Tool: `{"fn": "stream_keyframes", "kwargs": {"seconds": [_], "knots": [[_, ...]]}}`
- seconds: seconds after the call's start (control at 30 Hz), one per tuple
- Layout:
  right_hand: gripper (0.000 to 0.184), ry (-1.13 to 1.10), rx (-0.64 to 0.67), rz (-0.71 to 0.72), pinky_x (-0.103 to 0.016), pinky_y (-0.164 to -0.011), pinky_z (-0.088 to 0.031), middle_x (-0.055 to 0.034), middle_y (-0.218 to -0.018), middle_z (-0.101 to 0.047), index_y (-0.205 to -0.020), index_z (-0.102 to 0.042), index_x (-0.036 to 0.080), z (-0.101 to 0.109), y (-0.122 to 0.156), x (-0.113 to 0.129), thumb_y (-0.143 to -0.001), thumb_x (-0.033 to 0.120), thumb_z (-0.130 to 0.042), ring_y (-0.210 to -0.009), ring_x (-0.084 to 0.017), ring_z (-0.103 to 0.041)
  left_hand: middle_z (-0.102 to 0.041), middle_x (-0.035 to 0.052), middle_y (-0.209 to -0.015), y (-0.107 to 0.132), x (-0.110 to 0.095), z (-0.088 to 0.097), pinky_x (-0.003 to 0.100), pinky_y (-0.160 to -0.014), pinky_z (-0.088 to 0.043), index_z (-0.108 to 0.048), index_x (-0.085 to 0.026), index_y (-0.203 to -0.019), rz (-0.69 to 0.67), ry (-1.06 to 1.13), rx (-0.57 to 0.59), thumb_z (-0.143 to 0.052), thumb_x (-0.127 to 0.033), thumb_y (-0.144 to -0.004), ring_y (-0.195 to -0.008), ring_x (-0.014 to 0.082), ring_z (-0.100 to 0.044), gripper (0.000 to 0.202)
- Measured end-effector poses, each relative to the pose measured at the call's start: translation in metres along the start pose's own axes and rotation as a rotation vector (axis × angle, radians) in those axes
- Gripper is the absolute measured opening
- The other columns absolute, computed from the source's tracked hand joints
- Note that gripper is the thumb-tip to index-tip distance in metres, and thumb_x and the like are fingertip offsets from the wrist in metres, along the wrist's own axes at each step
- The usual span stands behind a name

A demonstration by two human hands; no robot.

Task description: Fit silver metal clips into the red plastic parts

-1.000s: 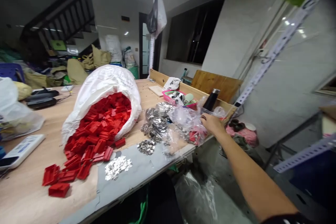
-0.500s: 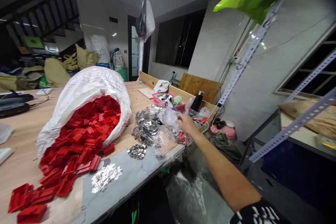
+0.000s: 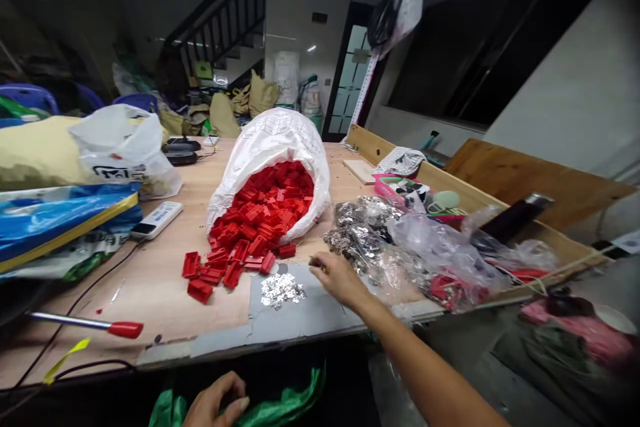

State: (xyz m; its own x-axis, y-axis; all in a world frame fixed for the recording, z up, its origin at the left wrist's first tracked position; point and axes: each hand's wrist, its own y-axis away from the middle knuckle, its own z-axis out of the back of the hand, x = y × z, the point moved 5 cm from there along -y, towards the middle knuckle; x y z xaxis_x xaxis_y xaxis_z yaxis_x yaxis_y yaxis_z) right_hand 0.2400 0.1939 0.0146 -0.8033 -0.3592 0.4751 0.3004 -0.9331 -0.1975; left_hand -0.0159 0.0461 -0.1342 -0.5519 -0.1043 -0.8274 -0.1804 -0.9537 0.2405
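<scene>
My right hand (image 3: 337, 278) is over the grey sheet (image 3: 310, 313) at the table's front, its thumb and fingers pinched together; what is between them is too small to make out. Just left of it lies a pile of shiny silver metal pieces (image 3: 281, 290). Low in the view, in front of the table edge, my left hand (image 3: 216, 403) is half curled, thumb and forefinger slightly apart, with nothing visible between them. Near it is green plastic (image 3: 290, 403). A white sack (image 3: 275, 130) lies on its side, spilling red plastic parts (image 3: 257, 223) onto the table.
Clear bags of metal pieces (image 3: 363, 240) lie right of the sack, by a pink basket (image 3: 387, 188) and a dark bottle (image 3: 517, 219). Leftward are a white handheld device (image 3: 157, 220), a red-handled metal rod (image 3: 125, 329), cables and a blue bag (image 3: 65, 223).
My view has swung left. My right hand has left the clear bags on the right and come to the grey sheet near the silver pieces. My left hand has come into view.
</scene>
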Motion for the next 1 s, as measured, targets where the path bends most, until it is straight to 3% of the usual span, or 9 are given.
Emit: {"fn": "stream_keyframes", "kwargs": {"seconds": [0.13, 0.3, 0.4, 0.5, 0.63, 0.7, 0.8, 0.93, 1.0], "knots": [[0.030, 0.052, 0.070, -0.002, -0.027, -0.082, -0.043, -0.0045, -0.107, -0.064, -0.111, -0.055, 0.023, -0.058, -0.024, 0.039, -0.082, 0.029, -0.062, -0.098, -0.019, -0.060, -0.069, 0.0046, -0.084, 0.004, -0.012, 0.006, 0.025, -0.074, -0.044, -0.060, -0.021, -0.075, -0.046, 0.071, 0.052, -0.056, -0.041, -0.078, -0.081, 0.0214, -0.062, 0.022], [0.048, 0.104, 0.058, -0.087, -0.034, -0.081, -0.044, -0.0119, -0.114, -0.060, -0.120, -0.046, 0.018, -0.088, -0.049, 0.060, -0.079, 0.031, -0.065, -0.101, -0.025, -0.060, -0.070, 0.0063, -0.081, 0.007, -0.018, 0.015, 0.029, -0.077, -0.045, -0.062, -0.020, -0.071, -0.095, 0.214, -0.042, -0.060, -0.043, -0.077, -0.085, 0.0244, -0.062, 0.024], [0.046, 0.111, 0.059, -0.106, -0.033, -0.079, -0.044, -0.0101, -0.111, -0.063, -0.118, -0.046, 0.020, -0.086, -0.049, 0.065, -0.079, 0.035, -0.064, -0.099, -0.025, -0.060, -0.070, 0.0079, -0.083, 0.009, -0.025, 0.022, 0.031, -0.079, -0.045, -0.064, -0.018, -0.068, -0.087, 0.415, -0.061, -0.066, -0.044, -0.073, -0.088, 0.0252, -0.062, 0.026], [0.043, 0.024, 0.060, -0.104, -0.033, -0.078, -0.043, -0.0078, -0.107, -0.065, -0.115, -0.048, 0.021, -0.078, -0.035, 0.076, -0.080, 0.042, -0.062, -0.095, -0.024, -0.061, -0.071, 0.0109, -0.090, 0.010, -0.036, 0.031, 0.032, -0.076, -0.048, -0.067, -0.016, -0.072, 0.027, 0.738, -0.029, -0.072, -0.044, -0.069, -0.085, 0.0240, -0.063, 0.028], [0.036, -0.349, 0.208, 0.023, -0.024, -0.067, -0.044, 0.0001, -0.101, -0.065, -0.111, -0.052, 0.026, -0.076, 0.001, 0.108, -0.079, 0.036, -0.066, -0.073, -0.014, -0.060, -0.068, 0.0141, -0.109, 0.008, -0.057, 0.041, 0.036, -0.076, -0.052, -0.063, -0.020, -0.111, 0.213, 1.206, -0.015, -0.067, -0.045, -0.076, -0.090, 0.0248, -0.066, 0.043], [0.042, -0.518, 0.302, 0.076, -0.021, -0.060, -0.043, 0.0017, -0.105, -0.064, -0.113, -0.051, 0.027, -0.080, 0.020, 0.123, -0.075, 0.031, -0.069, -0.065, -0.010, -0.057, -0.066, 0.0138, -0.114, 0.006, -0.070, 0.043, 0.040, -0.082, -0.052, -0.056, -0.021, -0.123, 0.217, 1.387, -0.002, -0.064, -0.044, -0.079, -0.095, 0.0262, -0.066, 0.050], [0.051, -0.623, 0.399, 0.118, -0.020, -0.058, -0.042, 0.0017, -0.101, -0.064, -0.116, -0.051, 0.027, -0.085, 0.040, 0.133, -0.070, 0.029, -0.074, -0.065, -0.010, -0.057, -0.068, 0.0117, -0.110, 0.004, -0.079, 0.044, 0.037, -0.085, -0.052, -0.052, -0.021, -0.128, 0.201, 1.462, -0.023, -0.067, -0.032, -0.079, -0.097, 0.0253, -0.066, 0.053], [0.058, -0.601, 0.400, 0.088, -0.021, -0.060, -0.043, 0.0023, -0.091, -0.064, -0.121, -0.051, 0.026, -0.080, 0.040, 0.111, -0.070, 0.035, -0.076, -0.065, -0.012, -0.055, -0.071, 0.0084, -0.098, 0.006, -0.069, 0.041, 0.030, -0.080, -0.055, -0.050, -0.021, -0.130, 0.277, 1.402, -0.102, -0.073, -0.018, -0.073, -0.088, 0.0213, -0.069, 0.061], [0.037, -0.483, 0.242, 0.033, -0.024, -0.066, -0.044, -0.0005, -0.098, -0.065, -0.113, -0.056, 0.024, -0.066, 0.031, 0.083, -0.078, 0.031, -0.068, -0.072, -0.013, -0.057, -0.071, 0.0071, -0.092, 0.008, -0.062, 0.040, 0.028, -0.077, -0.056, -0.049, -0.021, -0.130, 0.298, 1.381, -0.134, -0.074, -0.016, -0.071, -0.081, 0.0188, -0.070, 0.064]]}}
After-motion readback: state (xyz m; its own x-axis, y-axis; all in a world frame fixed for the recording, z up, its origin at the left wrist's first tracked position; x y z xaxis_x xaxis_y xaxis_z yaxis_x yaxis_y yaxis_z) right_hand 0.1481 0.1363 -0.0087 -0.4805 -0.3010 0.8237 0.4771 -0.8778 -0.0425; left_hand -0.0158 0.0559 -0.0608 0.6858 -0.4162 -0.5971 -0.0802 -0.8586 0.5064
